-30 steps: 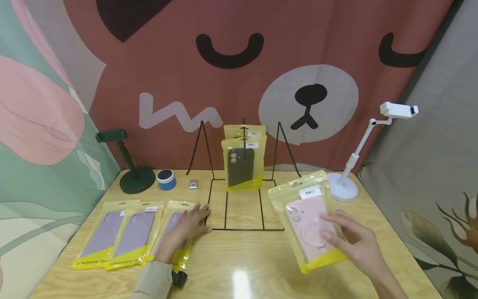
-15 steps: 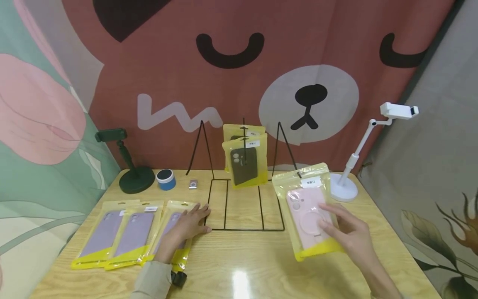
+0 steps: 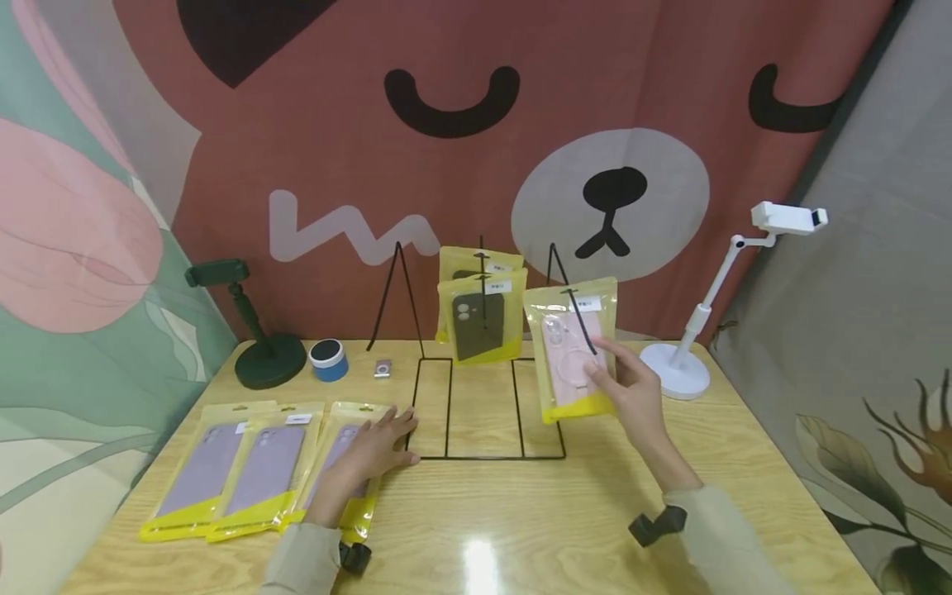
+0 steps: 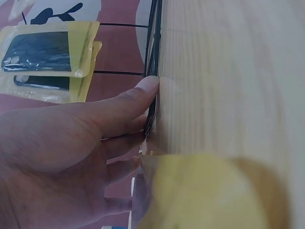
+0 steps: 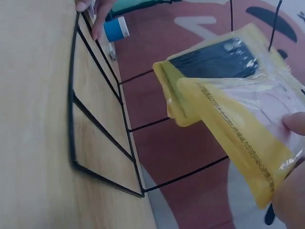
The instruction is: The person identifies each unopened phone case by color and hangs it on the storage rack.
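Note:
My right hand (image 3: 632,388) pinches a clear-and-yellow bag holding a pink phone case (image 3: 573,364), fingertips on its lower right side. The right prong (image 3: 583,322) of a black wire display rack (image 3: 487,457) crosses in front of this bag, starting near its top hole. Two bags with dark phone cases (image 3: 479,326) hang on the middle prong. My left hand (image 3: 375,450) lies with fingers extended at the rack's left base corner, over a bagged purple phone case (image 3: 338,454); its thumb touches the wire in the left wrist view.
Two more bagged purple phone cases (image 3: 264,471) lie at the left of the wooden table (image 3: 476,512). Behind them stand a dark green phone stand (image 3: 271,359), a blue round jar (image 3: 329,360) and a small metallic gadget (image 3: 383,368). A white phone stand (image 3: 675,369) stands at right.
My right hand has carried the pink phone case forward, up and left, onto the line of the rack's right prong. The dark cases have swung slightly. My left hand has stayed put.

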